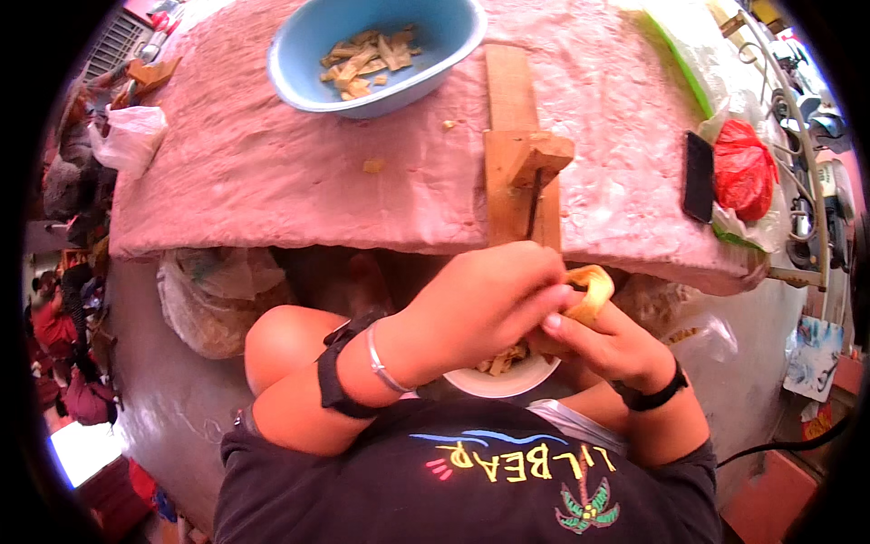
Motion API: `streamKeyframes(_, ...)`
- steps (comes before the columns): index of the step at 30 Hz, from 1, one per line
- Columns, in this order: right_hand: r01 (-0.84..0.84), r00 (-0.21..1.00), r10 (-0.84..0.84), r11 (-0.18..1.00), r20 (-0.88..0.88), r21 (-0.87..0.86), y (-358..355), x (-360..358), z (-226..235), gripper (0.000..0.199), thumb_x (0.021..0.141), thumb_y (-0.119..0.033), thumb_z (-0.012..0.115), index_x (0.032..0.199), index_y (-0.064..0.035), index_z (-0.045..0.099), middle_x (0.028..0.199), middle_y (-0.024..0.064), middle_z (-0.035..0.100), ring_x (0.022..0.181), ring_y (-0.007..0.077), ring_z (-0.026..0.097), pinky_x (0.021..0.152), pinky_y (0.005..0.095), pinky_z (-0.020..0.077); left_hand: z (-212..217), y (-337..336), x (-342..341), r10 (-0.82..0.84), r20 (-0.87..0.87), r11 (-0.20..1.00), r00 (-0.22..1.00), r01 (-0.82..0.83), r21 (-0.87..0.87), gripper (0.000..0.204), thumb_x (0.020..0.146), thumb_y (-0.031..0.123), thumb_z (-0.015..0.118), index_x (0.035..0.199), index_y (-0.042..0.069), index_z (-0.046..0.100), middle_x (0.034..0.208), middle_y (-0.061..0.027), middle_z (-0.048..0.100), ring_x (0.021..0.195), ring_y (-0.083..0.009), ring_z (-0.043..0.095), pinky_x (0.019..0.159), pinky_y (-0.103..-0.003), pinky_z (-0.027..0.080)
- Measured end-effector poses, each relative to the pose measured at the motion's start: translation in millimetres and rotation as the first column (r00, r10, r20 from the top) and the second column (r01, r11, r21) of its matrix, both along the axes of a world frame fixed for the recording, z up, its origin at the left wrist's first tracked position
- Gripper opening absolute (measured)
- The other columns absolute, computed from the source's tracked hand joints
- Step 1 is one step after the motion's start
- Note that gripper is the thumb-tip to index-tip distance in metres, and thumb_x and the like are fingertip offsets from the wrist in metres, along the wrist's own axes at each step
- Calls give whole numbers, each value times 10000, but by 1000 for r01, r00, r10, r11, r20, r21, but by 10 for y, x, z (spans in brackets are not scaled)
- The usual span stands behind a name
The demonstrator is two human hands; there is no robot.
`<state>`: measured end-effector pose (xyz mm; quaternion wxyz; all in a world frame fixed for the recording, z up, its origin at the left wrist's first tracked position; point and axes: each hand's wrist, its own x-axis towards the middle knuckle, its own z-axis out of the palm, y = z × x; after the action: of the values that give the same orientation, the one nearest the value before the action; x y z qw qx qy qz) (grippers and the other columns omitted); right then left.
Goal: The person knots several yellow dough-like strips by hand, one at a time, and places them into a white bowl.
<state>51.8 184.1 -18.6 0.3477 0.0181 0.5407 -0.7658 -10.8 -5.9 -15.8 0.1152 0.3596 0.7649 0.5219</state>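
Close together at the front edge of the bed-like pink surface, my two hands meet above my lap. My right hand point(616, 349) is closed on a curled yellowish strip point(594, 288), which bends in a loop above its fingers. My left hand point(494, 295) is closed beside it, its fingers touching the right hand's fingertips; what it grips is hidden. Just beyond stands a wooden stand point(521, 168) with a block on top and a thin dark metal piece point(536, 204) slanting down from it. Below my hands, a white bowl point(507, 388) holds tan pieces.
A blue basin point(362, 104) with tan strips stands on the pink cloth point(272, 181). At the right lie a black phone point(698, 177), a red plastic bag point(745, 170) and a metal rail point(802, 154). A filled clear bag point(222, 304) sits below the left edge.
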Motion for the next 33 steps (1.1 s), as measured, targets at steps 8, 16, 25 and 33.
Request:
streamKeyframes(8, 297, 919, -279, 955, -277, 26, -59, -72, -72, 160, 1019, -174, 536, 1098, -38, 564, 941, -16, 579, 839, 44, 522, 764, 205, 436, 72, -46, 105, 80, 263, 993, 961, -99, 59, 122, 899, 106, 677, 853, 15, 609, 719, -25, 595, 661, -95, 569, 612, -251, 459)
streamKeyframes(16, 330, 908, -359, 931, -217, -156, -13, -19, 38, 155, 955, -105, 636, 1086, -59, 566, 981, -8, 603, 931, 58, 557, 851, 226, 450, -190, 43, 68, -83, 431, 967, 898, -32, 253, 151, 888, 83, 597, 1019, 23, 549, 974, -56, 552, 942, -126, 538, 841, -266, 443)
streamKeyframes(25, 564, 496, -240, 820, -835, 100, -83, 77, -165, 257, 823, 8, 741, 1006, -43, 568, 852, 64, 592, 751, 195, 606, 685, 297, 472, -47, 55, 24, -113, 790, 951, 602, -164, 260, 102, 862, 48, 581, 951, 21, 540, 882, -28, 542, 820, -88, 526, 733, -242, 449)
streamKeyframes(33, 651, 645, -292, 693, -706, 309, -127, 80, -206, 340, 864, 12, 610, 1185, -44, 514, 872, 150, 606, 779, 334, 627, 677, 375, 489, -97, 143, 265, 184, 330, 961, 926, -240, 138, 213, 885, 30, 615, 1093, 11, 575, 901, -138, 606, 786, -219, 629, 732, -308, 502)
